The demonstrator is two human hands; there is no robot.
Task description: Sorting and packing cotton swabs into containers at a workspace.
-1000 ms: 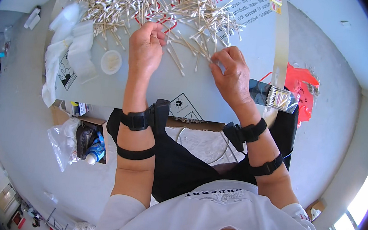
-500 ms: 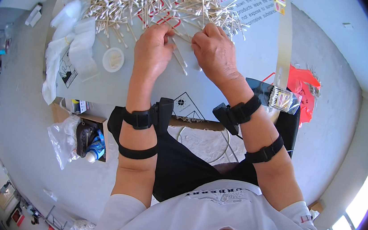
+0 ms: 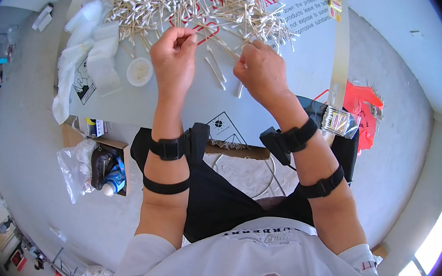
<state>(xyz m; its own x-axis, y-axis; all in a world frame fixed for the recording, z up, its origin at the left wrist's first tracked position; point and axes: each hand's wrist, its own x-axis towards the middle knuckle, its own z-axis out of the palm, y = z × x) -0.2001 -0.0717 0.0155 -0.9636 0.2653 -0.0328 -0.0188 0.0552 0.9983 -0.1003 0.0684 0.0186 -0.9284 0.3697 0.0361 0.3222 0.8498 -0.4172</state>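
Note:
A large heap of white-tipped cotton swabs (image 3: 181,2) spreads over the far part of the grey table (image 3: 127,104). My left hand (image 3: 173,57) is closed in a pinch at the near edge of the heap; what it pinches, if anything, is too small to make out. To the right, my right hand (image 3: 262,72) is closed, fingers curled under, with the end of a cotton swab (image 3: 240,90) sticking out below it. A few loose cotton swabs (image 3: 216,73) lie between my hands. Left of my left hand stands a small round white dish (image 3: 139,72) with pale contents.
Clear plastic bags (image 3: 103,55) lie along the table's left side. Small yellow packets (image 3: 334,7) sit at the far right. A filled swab pack (image 3: 336,121) rests by the right edge, near red plastic (image 3: 361,112). Below left is an open box (image 3: 116,164) with a bottle.
My left hand has drawn back left, away from my right hand, its fingers turning up in a pinch. My right hand has shifted slightly nearer to me, and more of the swab below it shows.

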